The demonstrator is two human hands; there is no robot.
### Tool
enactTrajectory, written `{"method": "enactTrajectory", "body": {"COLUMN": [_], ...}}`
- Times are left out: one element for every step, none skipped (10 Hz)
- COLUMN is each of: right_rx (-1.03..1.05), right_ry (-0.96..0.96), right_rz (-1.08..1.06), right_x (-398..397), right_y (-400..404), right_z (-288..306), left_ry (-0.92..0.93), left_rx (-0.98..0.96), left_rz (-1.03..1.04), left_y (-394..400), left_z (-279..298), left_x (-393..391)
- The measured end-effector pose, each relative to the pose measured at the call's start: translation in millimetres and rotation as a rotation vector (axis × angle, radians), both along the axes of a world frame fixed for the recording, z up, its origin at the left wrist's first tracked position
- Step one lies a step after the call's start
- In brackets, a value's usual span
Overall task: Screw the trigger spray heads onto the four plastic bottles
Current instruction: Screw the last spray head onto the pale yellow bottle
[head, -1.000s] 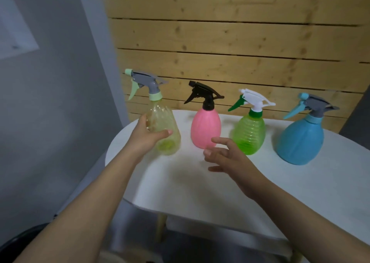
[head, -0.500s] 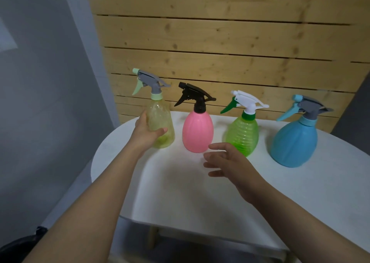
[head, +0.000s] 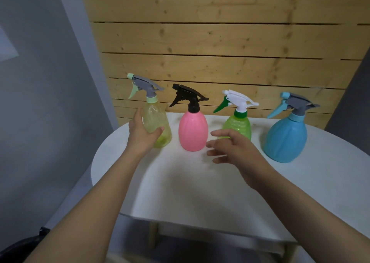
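The counter (head: 200, 186) in front of me is white with a rounded outline. Four bottles stand upright on it in a row along the far edge, each with a trigger head fitted: from my left, a yellow bottle (head: 160, 122), a pink bottle (head: 192, 130), a green bottle (head: 238, 125) and a blue bottle (head: 285, 138). The blue one stands furthest apart from its neighbour.

Two bare forearms reach in from the bottom edge, with no sleeve, watch, band or glove on either. The left hand (head: 143, 134) and right hand (head: 233, 149) (both slim, with short plain nails where these show) carry no rings that can be seen.
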State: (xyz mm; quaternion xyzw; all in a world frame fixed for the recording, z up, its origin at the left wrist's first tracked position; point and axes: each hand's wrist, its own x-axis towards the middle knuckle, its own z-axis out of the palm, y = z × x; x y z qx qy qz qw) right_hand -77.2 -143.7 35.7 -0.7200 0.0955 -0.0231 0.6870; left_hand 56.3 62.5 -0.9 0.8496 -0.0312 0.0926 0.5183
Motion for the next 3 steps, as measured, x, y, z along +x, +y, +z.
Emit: {"method": "enactTrajectory", "body": {"right_rx": [-0.002,0.021,0.075], "right_ry": [-0.146,-0.37,-0.645], "right_rz": [0.006,0.001,0.032], "right_x": [-12,-33,-66], "right_y": [-7,-15,-26], "right_z": [33,71,113], "left_ry": [-0.185,-0.255,-0.206], "left_rx": [0.024,-0.013,-0.034], "left_rz": [0.109,0.048,-0.041], "left_y": [-5,-14,-33], "left_z": [10,19,29], "left_x": [-17,-35,-51]}}
